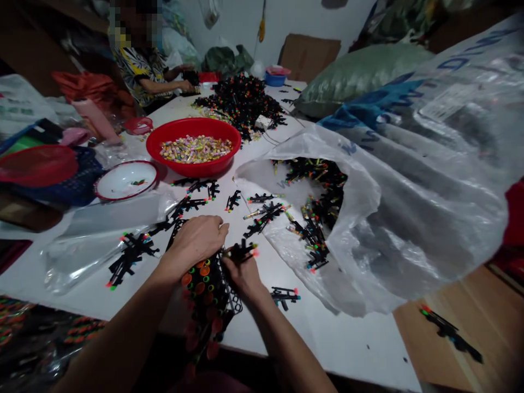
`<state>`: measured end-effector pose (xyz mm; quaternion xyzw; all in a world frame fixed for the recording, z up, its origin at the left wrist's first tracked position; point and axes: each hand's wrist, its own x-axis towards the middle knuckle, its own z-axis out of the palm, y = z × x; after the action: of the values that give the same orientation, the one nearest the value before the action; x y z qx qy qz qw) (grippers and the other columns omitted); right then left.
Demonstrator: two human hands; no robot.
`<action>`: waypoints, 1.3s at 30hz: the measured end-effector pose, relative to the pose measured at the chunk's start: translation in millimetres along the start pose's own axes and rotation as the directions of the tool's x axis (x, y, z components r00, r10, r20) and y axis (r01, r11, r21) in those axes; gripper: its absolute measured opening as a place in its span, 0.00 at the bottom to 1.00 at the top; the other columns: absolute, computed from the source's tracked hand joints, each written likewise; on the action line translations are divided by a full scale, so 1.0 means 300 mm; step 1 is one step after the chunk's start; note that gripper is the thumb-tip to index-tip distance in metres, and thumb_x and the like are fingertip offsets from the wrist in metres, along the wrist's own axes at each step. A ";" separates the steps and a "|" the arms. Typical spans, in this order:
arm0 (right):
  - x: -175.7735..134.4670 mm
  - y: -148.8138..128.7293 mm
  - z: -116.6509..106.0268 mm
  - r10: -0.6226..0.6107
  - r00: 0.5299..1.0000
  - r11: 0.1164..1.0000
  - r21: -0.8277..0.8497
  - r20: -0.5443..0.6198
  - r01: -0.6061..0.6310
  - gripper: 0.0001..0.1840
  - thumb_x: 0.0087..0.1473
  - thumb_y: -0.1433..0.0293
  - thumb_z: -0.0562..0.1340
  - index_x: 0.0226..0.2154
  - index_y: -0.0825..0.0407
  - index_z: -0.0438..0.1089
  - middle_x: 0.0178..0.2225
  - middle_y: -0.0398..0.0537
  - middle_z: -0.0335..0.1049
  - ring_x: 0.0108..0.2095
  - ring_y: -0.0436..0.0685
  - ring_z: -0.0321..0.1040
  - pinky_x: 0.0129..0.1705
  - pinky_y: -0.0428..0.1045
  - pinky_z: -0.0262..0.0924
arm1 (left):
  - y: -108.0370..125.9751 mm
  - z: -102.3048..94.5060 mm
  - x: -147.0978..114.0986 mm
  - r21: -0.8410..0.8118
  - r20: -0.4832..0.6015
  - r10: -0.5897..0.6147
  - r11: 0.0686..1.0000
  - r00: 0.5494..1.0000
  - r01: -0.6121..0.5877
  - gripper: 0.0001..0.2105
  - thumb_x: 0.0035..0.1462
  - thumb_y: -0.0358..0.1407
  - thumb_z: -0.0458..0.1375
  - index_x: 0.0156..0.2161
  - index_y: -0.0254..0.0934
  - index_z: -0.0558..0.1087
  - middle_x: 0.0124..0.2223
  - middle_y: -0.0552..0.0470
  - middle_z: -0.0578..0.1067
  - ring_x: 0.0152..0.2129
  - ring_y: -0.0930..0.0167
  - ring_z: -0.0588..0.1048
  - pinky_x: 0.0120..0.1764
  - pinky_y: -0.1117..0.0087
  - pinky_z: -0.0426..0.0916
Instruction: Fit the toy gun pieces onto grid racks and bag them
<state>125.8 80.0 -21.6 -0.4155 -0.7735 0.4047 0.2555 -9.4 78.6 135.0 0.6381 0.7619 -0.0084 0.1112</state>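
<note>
My left hand (199, 238) is closed, fingers curled down at the top of a cluster of black plastic parts with orange discs and green rings (202, 284). What its fingertips grip is hidden beneath the hand. Just right of it, my right hand (248, 275) is closed on a small black toy gun (241, 251) with a pinkish-red tip. A black perforated plastic strip (234, 299) runs beside the cluster, under my right wrist. Several more toy guns lie around both hands, one pair (130, 256) to the left and a single one (285, 295) to the right.
A red basin (164, 158) of small colourful pieces stands ahead, beside a white enamel dish (117, 183). A large clear plastic bag (393, 229) holding toy guns covers the right side. Behind is a big heap of toy guns (245, 103); a co-worker (141, 73) works at far left.
</note>
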 end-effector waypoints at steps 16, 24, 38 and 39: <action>-0.002 -0.054 -0.018 0.012 0.998 0.906 -0.423 0.062 0.015 0.10 0.58 0.66 0.55 0.40 0.54 0.67 0.36 0.50 0.70 0.37 0.56 0.67 0.37 0.47 0.59 | -0.008 0.017 -0.020 -0.041 -0.095 0.124 0.991 0.988 -0.128 0.23 0.62 0.45 0.40 0.55 0.38 0.66 0.55 0.50 0.71 0.50 0.63 0.70 0.53 0.58 0.63; 0.057 -0.128 -0.012 0.035 0.974 0.864 -0.496 0.225 0.084 0.13 0.55 0.71 0.54 0.43 0.56 0.65 0.38 0.53 0.70 0.38 0.58 0.67 0.37 0.49 0.60 | -0.026 -0.005 -0.007 0.017 -0.026 0.072 0.997 0.997 -0.071 0.25 0.58 0.48 0.43 0.57 0.38 0.65 0.55 0.48 0.70 0.49 0.59 0.71 0.51 0.56 0.64; 0.315 0.072 -0.523 0.032 0.997 0.720 -0.690 -0.071 -0.072 0.10 0.55 0.76 0.53 0.38 0.54 0.68 0.39 0.54 0.69 0.40 0.56 0.65 0.37 0.46 0.55 | -0.045 -0.004 -0.008 -0.012 -0.014 0.089 0.996 0.996 -0.089 0.22 0.58 0.40 0.44 0.54 0.39 0.67 0.54 0.47 0.71 0.49 0.59 0.71 0.49 0.56 0.65; 0.272 0.057 -0.475 0.012 0.997 0.807 -0.588 -0.081 -0.057 0.08 0.54 0.74 0.55 0.37 0.54 0.67 0.36 0.51 0.70 0.36 0.55 0.65 0.35 0.46 0.55 | -0.047 -0.003 -0.009 -0.016 -0.034 0.104 0.994 0.994 -0.105 0.22 0.58 0.41 0.44 0.54 0.39 0.67 0.54 0.47 0.72 0.48 0.60 0.71 0.49 0.57 0.65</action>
<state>194.6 213.8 46.2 -0.5027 -0.8434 0.1338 0.1347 -22.9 73.4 134.4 0.6760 0.7293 0.0150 0.1045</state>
